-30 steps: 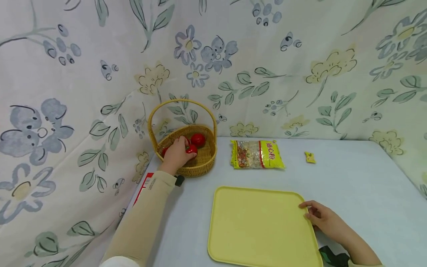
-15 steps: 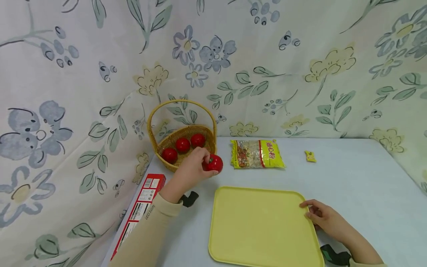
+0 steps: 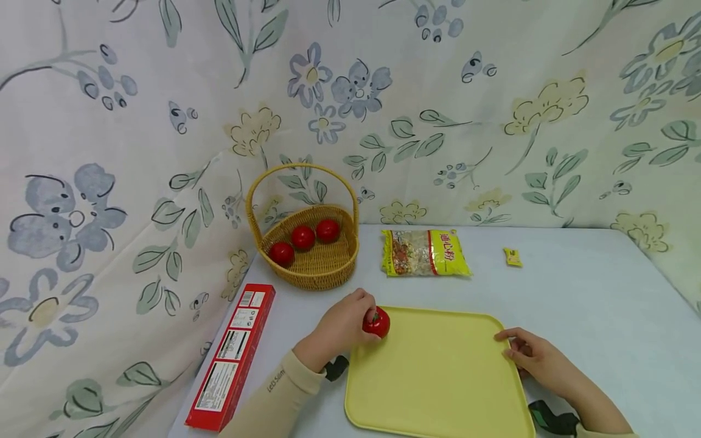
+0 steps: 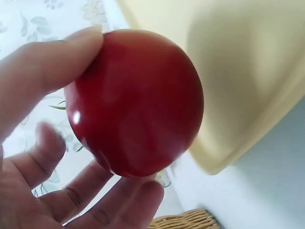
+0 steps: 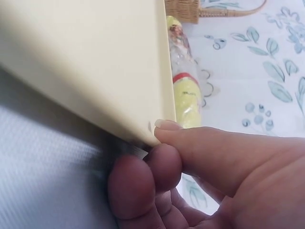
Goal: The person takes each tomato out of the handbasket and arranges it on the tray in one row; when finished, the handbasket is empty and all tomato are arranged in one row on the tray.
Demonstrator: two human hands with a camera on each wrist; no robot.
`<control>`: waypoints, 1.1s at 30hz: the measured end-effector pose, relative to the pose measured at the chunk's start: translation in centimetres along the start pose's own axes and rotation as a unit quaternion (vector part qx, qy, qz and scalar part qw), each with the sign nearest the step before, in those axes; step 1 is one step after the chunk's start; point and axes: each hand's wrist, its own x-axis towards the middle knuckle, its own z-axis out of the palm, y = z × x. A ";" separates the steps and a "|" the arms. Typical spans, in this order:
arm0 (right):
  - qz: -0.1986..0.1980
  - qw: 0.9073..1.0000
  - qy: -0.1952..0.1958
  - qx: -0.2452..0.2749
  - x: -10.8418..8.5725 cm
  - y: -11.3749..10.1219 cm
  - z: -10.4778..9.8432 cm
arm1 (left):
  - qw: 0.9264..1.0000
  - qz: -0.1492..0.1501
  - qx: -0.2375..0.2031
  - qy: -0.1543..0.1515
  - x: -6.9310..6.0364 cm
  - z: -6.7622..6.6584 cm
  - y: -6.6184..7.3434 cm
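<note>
A red tomato point(image 3: 378, 323) with a green stem is gripped by the left hand point(image 3: 342, 322), over the upper left corner of the yellow tray point(image 3: 438, 371). In the left wrist view the thumb and fingers hold the tomato point(image 4: 136, 102) from its sides, beside the tray's corner. My right hand point(image 3: 542, 359) pinches the tray's right edge near its upper corner; the right wrist view has the thumb on the rim of the tray point(image 5: 105, 57) and fingertips point(image 5: 131, 183) below it. Three more tomatoes point(image 3: 303, 238) lie in the wicker basket point(image 3: 317, 280).
Behind the tray lies a yellow pasta bag point(image 3: 426, 253), with a small yellow packet point(image 3: 512, 257) to its right. A long red box point(image 3: 232, 356) rests along the table's left side. Floral cloth point(image 3: 383, 121) hangs behind and at the left.
The left hand has lifted a tomato out of the basket and carried it right and toward the near side, to the tray's corner. The right hand stays on the tray edge.
</note>
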 end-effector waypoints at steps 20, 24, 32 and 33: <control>0.006 1.000 0.001 0.006 0.1 0.1 0.0 | 1.000 -0.013 0.019 -0.012 -0.1 0.9 -0.3; 0.003 1.000 0.002 0.007 0.1 0.2 0.1 | 1.000 -0.016 -0.016 -0.006 -0.1 -0.5 -0.8; 0.005 1.000 0.003 0.005 0.0 0.3 0.1 | 0.995 -0.059 -0.064 0.053 2.4 -7.1 -5.2; 0.003 1.000 0.005 0.006 0.0 0.3 0.2 | 0.994 -0.068 -0.062 0.056 2.9 -7.9 -6.0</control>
